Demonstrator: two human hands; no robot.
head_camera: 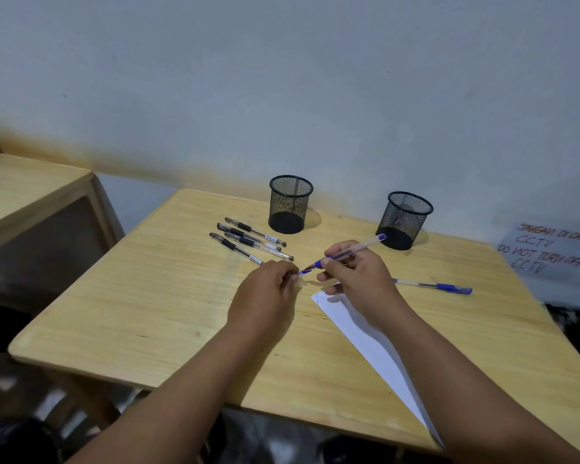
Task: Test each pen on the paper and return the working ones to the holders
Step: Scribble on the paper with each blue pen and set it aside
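blue pen and cap in my hands, both holders standing by the wall

head view: near the middle of the frame my right hand (355, 276) grips a blue pen (349, 251), fingers curled round the barrel, its blue end pointing up and right toward the right holder and its tip pointing left and down. my left hand (265, 289), just left of centre, pinches a small blue cap (304, 271) between curled fingertips, and the cap sits right at the pen's tip; i cannot tell whether the two touch.

under my right wrist lies the white paper (365, 336), running from centre down to the lower right edge of the wooden table (131, 296), with a faint mark at its upper corner.

above centre stands the left mesh holder (290, 204), black wire, upright; through the mesh i see only its dark base, no pens in it. to the right of it, well apart, stands the right mesh holder (404, 220), leaning a little in the wide lens, also showing only its base.

left of the left holder, four black pens (248, 244) lie side by side on the table, capped, slanting down to the right. at right of centre a capped blue pen (432, 285) lies flat, near my right hand.

at the far right edge a handwritten sign (549, 249) about cctv leans by the wall. a second wooden table (21, 185) sits at the left edge.
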